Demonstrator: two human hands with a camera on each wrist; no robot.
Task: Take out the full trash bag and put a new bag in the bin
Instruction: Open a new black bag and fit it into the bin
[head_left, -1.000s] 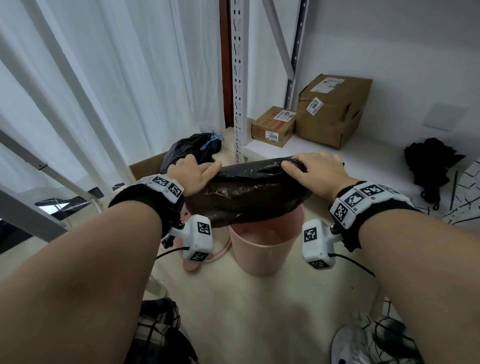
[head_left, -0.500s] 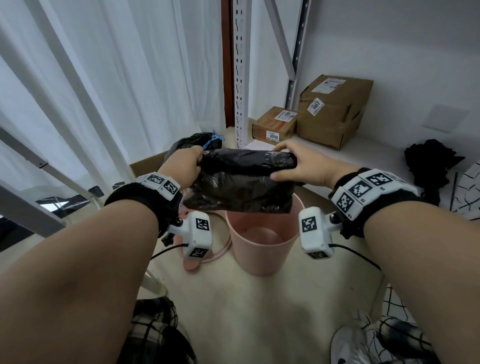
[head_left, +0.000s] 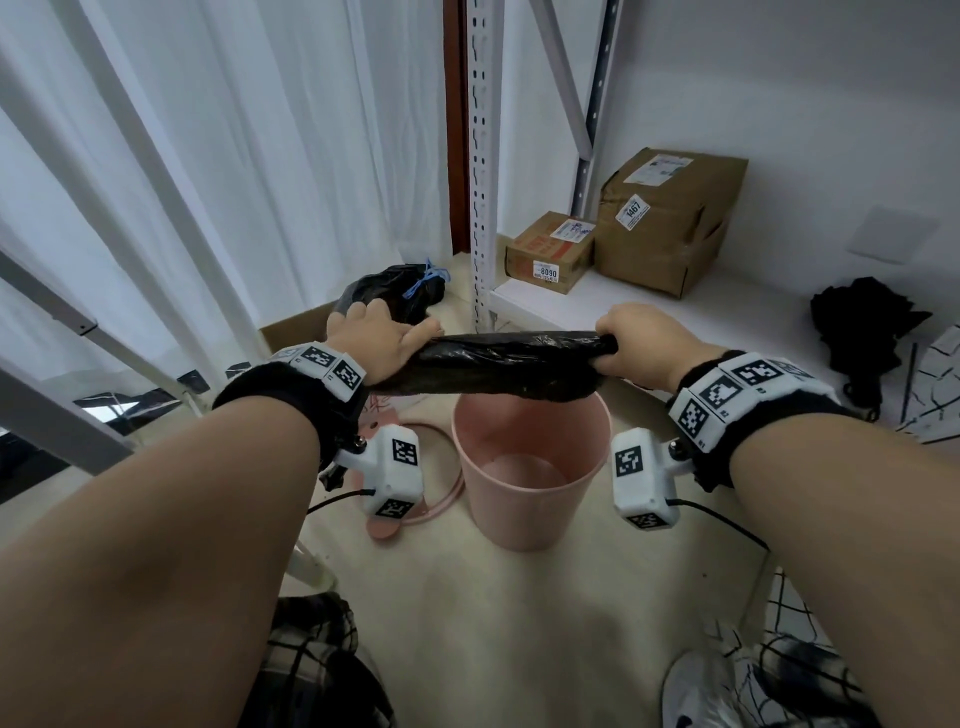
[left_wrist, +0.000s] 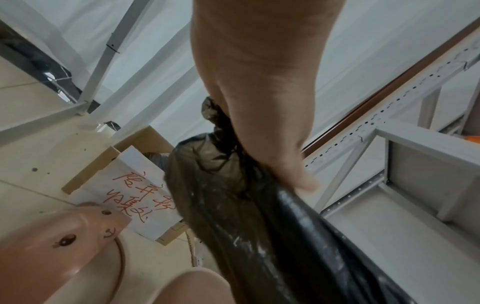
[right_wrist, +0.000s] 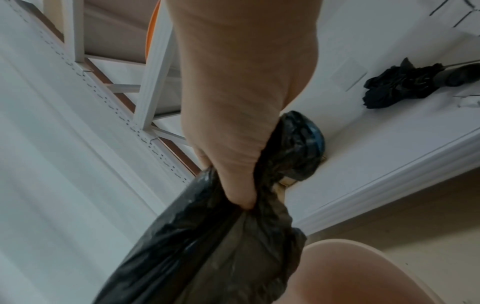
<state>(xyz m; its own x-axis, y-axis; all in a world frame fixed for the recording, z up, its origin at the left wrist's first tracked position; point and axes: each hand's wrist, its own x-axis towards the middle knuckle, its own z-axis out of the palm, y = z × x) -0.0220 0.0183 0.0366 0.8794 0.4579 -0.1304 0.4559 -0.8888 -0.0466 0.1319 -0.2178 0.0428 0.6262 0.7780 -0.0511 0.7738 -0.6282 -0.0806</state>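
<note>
A: What's just changed?

B: The new black trash bag (head_left: 498, 364) is pulled out into a long, taut band between the two hands, over the far rim of the pink bin (head_left: 530, 467). Half a second back it was a shorter, bulkier bundle, held higher and further from the bin, with the hands closer together.

A: And a second ago?

B: The hands lay on top of it, palms down, with the bag slumped almost onto the rim. Now they grip its ends and have drawn apart.

A: How is each hand holding?

B: The left hand (head_left: 379, 343) has one bunched end gathered in its palm, thumb along the plastic (the left wrist view shows a crumpled tuft poking out behind the hand). The right hand (head_left: 644, 348) is curled tightly round the other end; the right wrist view shows gathered plastic bulging past its fist.

A: What does that mean for the task?

B: I'd judge the first half done: the bin looks empty, and a tied black full bag (head_left: 395, 291) with a blue tie lies beyond it on the floor, by a cardboard box (left_wrist: 145, 148). The new bag isn't opened yet; its mouth must be found and spread over the rim.

A: Anything else moved?

B: The parcels (head_left: 670, 218) on the white shelf haven't.
</note>
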